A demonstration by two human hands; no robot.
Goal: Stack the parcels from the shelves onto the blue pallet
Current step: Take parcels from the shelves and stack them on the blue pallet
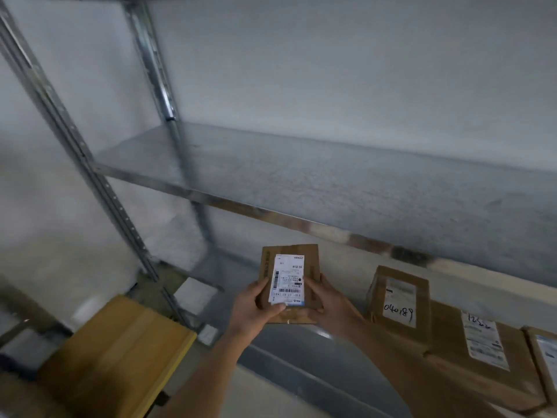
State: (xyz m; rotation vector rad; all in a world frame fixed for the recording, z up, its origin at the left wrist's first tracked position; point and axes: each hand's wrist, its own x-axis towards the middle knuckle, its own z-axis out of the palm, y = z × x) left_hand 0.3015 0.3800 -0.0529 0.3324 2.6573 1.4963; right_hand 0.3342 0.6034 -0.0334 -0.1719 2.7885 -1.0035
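Observation:
A small brown cardboard parcel [313, 260] with a white shipping label is held in front of the lower shelf. My left hand [253, 309] grips its left and bottom edge, thumb on the label. My right hand [328, 300] grips its right side. Three more brown parcels sit on the lower shelf to the right: one marked 040189 [398, 300], a larger one [482, 357] beside it, and a third [545, 357] cut off by the frame edge. The blue pallet is not in view.
A metal shelf board [301, 182] at chest height runs across the view with nothing on it. Steel uprights [75, 140] stand at the left. A large yellow-brown box [114, 357] lies low at the left, outside the rack. A white wall is behind.

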